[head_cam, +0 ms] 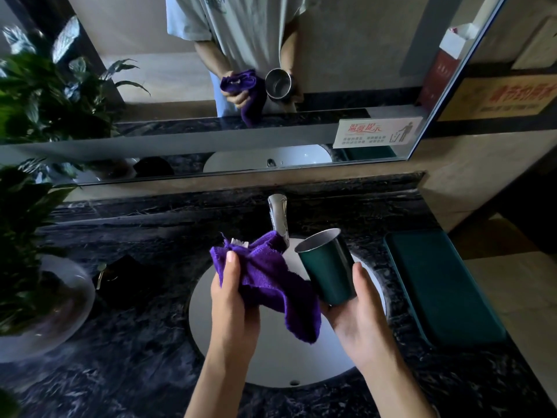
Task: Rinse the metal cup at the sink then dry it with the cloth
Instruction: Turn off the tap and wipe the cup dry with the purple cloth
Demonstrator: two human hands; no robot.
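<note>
Above the sink (211, 297), a tilted dark-green cup (328, 271) with bare metal inside.

Mirror sticker (376, 132): red Chinese heading, bin pictogram; fine print illegible.

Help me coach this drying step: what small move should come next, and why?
Probably bring the purple cloth in the left hand across to the metal cup, which the right hand holds tilted over the sink. Cloth and cup are close but apart, and no water is running.
</note>
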